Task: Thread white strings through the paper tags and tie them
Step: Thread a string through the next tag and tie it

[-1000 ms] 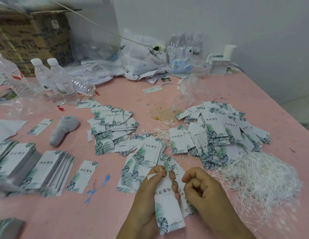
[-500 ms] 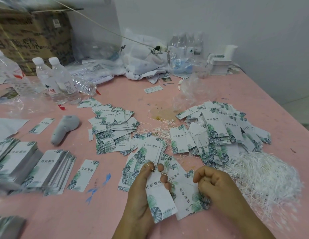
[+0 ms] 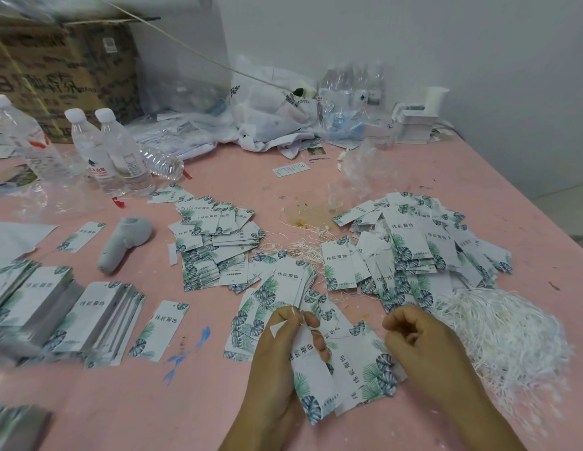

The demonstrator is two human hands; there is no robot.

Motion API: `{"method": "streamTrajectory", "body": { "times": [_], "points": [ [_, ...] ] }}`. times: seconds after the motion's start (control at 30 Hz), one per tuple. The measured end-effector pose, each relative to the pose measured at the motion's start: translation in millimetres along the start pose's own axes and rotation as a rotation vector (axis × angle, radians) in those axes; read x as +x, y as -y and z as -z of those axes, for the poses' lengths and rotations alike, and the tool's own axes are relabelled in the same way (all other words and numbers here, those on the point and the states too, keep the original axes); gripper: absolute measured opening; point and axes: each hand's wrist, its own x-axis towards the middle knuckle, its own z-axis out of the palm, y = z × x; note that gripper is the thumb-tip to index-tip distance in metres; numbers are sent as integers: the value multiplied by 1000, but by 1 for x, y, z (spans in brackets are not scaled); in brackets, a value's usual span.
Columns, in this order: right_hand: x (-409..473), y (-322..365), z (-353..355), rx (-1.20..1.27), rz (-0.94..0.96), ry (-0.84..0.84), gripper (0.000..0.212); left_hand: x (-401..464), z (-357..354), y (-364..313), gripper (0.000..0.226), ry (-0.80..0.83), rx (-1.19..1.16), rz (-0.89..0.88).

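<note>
**Head view: pulling the string through the tag**

Head camera looks down on the pink table (image 3: 316, 428), and I describe it from the big things to the small ones. On my right side lies the large heap of white strings (image 3: 508, 333), and behind it a wide pile of paper tags (image 3: 420, 242). A second pile of tags (image 3: 215, 245) is in the middle, and neat stacks (image 3: 52, 314) stand on the left.

My left hand (image 3: 280, 359) grips one tag (image 3: 308, 382) near its top edge, thumb in front and fingers curled behind. My right hand (image 3: 427, 349) is beside it, fingers curled together; I think they pinch the end of a thin string (image 3: 326, 335) which runs from the top of the tag, but the end itself is too fine to see.

To do this step well, I believe I should keep the tag firm close to the hole, so the paper does not tear, and pull the string gently and straight until both ends are equal. Then the knot should sit tight near the ends. I should keep my right hand away from the heap, because loose strings tangle easily.
</note>
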Motion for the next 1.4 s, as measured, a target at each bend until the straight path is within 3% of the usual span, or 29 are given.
{"method": "streamTrajectory", "body": {
  "times": [0.07,0.17,0.37,0.53,0.63,0.8,1.0,1.17,1.3,1.4],
  "points": [
    [-5,9,-4,16,98,-90,18,-1,0,3,17,20,45,-2],
    [-10,32,-18,168,245,-49,14,-1,0,7,18,50,115,-6],
    [-18,49,-48,398,274,10,22,-6,1,12,26,107,229,-21],
    [-18,44,-52,411,285,-26,23,-7,-1,14,25,121,248,-7],
    [-17,39,-51,569,195,-43,12,-6,0,14,17,142,228,-15],
    [-7,19,-38,796,69,-93,21,-1,3,11,44,128,122,26],
    [-1,16,-37,1064,-110,152,34,1,6,20,40,107,91,18],
    [-7,18,-38,898,-54,188,26,1,9,21,36,97,122,-54],
    [-13,24,-40,698,33,110,26,-2,8,16,45,37,235,-163],
    [-19,29,-45,636,96,42,30,-5,7,16,33,33,293,-242]
  ]
}}
